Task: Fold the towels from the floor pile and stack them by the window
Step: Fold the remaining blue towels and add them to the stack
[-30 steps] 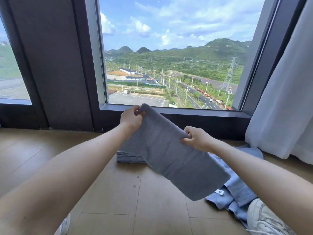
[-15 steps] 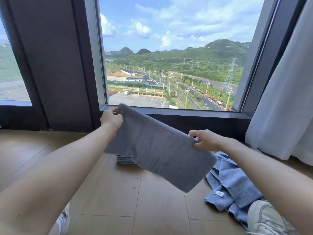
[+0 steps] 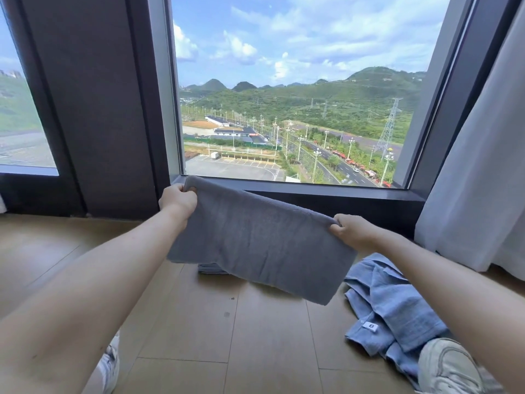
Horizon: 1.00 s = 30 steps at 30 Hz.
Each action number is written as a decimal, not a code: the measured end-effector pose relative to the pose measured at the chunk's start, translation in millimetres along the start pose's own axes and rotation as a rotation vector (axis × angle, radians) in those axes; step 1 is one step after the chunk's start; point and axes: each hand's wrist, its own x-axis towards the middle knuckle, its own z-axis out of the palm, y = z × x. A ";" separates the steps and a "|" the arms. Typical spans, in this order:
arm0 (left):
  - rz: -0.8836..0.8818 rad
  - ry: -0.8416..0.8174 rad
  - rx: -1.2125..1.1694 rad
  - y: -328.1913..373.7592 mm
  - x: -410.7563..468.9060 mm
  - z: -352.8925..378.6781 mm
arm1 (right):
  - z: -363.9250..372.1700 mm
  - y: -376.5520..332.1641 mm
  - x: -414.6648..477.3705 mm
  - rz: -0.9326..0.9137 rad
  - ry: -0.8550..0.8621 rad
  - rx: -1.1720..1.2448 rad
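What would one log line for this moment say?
step: folding | left hand: grips grey towel top corner | right hand: grips other top corner | folded stack: partly hidden behind towel | blue towels: crumpled on floor

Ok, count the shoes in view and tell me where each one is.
2. The left shoe at the bottom left edge; the right shoe at bottom right, against the blue towels. None seems hidden.

Grey towel [image 3: 255, 245] is held stretched between left hand [image 3: 177, 200] and right hand [image 3: 350, 233]. The space before the window ledge [image 3: 326, 191] is spanned by it, and the folded stack [image 3: 211, 268] beneath is largely screened. Bare floorboards [image 3: 199, 322] are open below and leftward, up to the dark pillar [image 3: 99, 109]. The right side is crowded by the blue towel pile [image 3: 392, 308], a shoe [image 3: 449, 365] and the curtain [image 3: 477, 180].
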 end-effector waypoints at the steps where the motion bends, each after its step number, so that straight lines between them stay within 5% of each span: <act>1: -0.015 0.003 0.007 -1.0 1.6 -0.1 | -0.8 0.6 0.1 -0.006 0.002 0.018; 11: -0.070 -0.087 0.099 -14.6 13.2 -5.9 | -3.6 14.9 -8.1 0.053 -0.364 0.052; 21: -0.156 -0.312 0.007 -10.7 -12.6 26.6 | 4.2 -28.6 -11.1 0.264 -0.224 0.878; 30: 0.059 -0.562 -0.089 9.8 -72.4 71.9 | 16.2 -65.6 -7.1 0.248 -0.129 0.978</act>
